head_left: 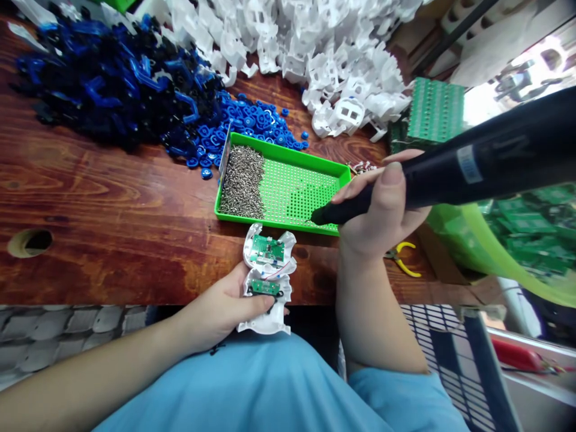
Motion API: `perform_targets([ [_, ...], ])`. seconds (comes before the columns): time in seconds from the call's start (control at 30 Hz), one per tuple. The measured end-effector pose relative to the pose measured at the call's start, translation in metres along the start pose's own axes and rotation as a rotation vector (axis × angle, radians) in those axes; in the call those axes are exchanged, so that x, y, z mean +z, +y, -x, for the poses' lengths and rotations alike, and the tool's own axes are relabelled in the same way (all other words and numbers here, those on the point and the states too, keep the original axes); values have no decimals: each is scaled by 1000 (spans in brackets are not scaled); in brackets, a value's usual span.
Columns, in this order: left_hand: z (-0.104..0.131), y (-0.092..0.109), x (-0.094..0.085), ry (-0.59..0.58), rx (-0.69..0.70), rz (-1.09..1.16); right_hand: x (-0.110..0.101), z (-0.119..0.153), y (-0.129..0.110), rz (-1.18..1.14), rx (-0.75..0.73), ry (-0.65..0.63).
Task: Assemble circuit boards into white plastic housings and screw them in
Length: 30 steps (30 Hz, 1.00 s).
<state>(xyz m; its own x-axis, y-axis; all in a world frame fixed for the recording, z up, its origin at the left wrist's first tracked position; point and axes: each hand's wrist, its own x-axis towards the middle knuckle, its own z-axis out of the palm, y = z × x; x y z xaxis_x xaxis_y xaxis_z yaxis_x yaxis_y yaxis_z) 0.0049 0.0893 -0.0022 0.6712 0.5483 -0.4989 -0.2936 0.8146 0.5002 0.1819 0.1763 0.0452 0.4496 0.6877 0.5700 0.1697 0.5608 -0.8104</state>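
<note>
My left hand (pixel 238 303) is closed around a white plastic housing (pixel 265 321) at the table's front edge. Its two shells lie opened out, with a green circuit board (pixel 269 249) in the upper one and a smaller board in the lower one; thin wires run between them. My right hand (pixel 382 210) grips a black electric screwdriver (pixel 450 168), its tip over the right part of a green screw tray (pixel 288 227). Small metal screws (pixel 243 180) are heaped at the tray's left end, and others stand in rows of holes. Whether the tip touches a screw, I cannot tell.
Behind the tray lie piles of blue and black parts (pixel 121 78), blue buttons (pixel 252 120) and white housings (pixel 342 60). Green circuit boards (pixel 436 108) are stacked at right, above a green basin (pixel 477 240) of boards. Yellow-handled pliers (pixel 405 258) lie beside my right forearm.
</note>
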Motion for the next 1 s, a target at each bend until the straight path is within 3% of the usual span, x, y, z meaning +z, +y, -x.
perform_targets([
  [0.23, -1, -2, 0, 13, 79, -200, -1, 2, 1, -52, -8, 41],
  [0.4, 2, 0, 2, 31, 143, -414, 2, -1, -28, -64, -47, 115],
  [0.47, 3, 1, 2, 34, 156, -454, 7, 2, -48, -113, -12, 61],
  [0.63, 2, 2, 1, 19, 179, -529, 23, 21, -79, -241, 141, -224],
  [0.77, 2, 2, 0, -4, 197, -566, 29, 34, -73, -201, 162, -347],
  [1.0, 2, 0, -2, -35, 206, -582, 33, 35, -55, -181, 1, -365],
])
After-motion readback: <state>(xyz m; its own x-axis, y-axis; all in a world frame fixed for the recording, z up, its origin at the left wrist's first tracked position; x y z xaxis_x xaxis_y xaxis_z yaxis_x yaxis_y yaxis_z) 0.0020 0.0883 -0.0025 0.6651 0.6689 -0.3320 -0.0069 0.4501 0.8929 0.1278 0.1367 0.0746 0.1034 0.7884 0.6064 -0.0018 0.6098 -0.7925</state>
